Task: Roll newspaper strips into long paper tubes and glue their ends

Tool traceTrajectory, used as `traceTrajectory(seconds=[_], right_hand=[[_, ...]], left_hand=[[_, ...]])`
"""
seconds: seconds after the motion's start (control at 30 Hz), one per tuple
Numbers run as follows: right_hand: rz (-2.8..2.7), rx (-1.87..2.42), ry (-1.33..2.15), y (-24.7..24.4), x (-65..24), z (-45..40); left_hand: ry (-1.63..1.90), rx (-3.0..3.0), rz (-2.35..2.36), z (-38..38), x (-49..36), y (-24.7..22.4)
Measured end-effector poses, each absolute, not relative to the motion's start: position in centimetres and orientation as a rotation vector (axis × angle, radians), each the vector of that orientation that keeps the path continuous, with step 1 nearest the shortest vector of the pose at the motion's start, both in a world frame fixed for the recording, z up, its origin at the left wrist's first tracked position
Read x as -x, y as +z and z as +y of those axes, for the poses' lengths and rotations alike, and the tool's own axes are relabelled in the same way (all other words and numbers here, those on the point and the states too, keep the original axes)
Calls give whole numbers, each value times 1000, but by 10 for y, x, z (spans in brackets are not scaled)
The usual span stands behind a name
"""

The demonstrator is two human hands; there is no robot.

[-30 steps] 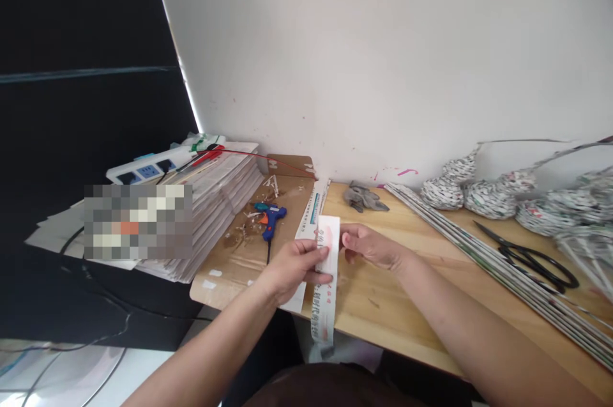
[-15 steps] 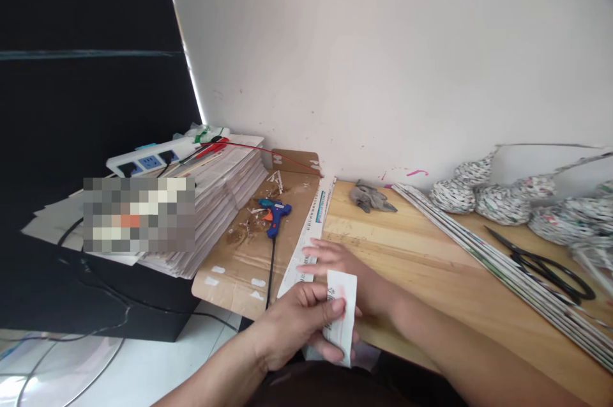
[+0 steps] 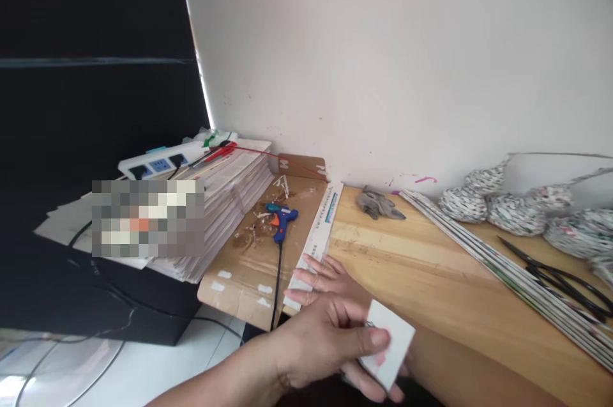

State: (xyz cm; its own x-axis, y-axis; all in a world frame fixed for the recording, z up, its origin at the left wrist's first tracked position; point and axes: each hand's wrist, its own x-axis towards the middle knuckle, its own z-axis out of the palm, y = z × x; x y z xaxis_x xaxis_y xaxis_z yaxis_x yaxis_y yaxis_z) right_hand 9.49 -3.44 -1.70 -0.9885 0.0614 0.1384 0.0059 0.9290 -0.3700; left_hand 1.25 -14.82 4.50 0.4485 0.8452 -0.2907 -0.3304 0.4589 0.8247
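My left hand (image 3: 325, 337) pinches a small piece of white folded paper (image 3: 400, 337) between thumb and fingers; it bears a red mark and some dark print. Just beyond it, my right hand (image 3: 335, 279) has its fingers spread over the near part of a long strip of printed paper (image 3: 313, 244). That strip lies along the left side of the wooden table (image 3: 412, 266). The left hand overlaps the right one and hides part of its palm and wrist. Left of the strip, a blue glue gun (image 3: 285, 225) rests on a brown cardboard sheet (image 3: 239, 273).
A tall stack of paper (image 3: 225, 222) carries a white power strip (image 3: 163, 161). Grey crumpled cloth (image 3: 378, 204) lies near the wall. On the right are long paper rods (image 3: 479, 257), black scissors (image 3: 555, 273) and several woven paper pieces (image 3: 514, 212). Black cables (image 3: 158, 308) hang at left.
My left hand has moved right and slightly down with the paper, which is now tilted. The right hand stays on the strip, fingers spread. The view has shifted slightly.
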Motion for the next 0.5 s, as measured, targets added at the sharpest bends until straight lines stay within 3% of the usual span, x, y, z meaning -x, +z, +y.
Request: traceTrajectory(seconds=[0.1,0.27,0.5], right_hand=[[-2950,-19,552,-8,-95,-45],[-2790,261,609,-8,-96,-40],[-2899,-72,592,-16,-94,-34]], left_hand=[[774,-722,727,-154,-24,46],[793,-658,728,-160,-29,36],[824,-699,773,-155,-23,47]])
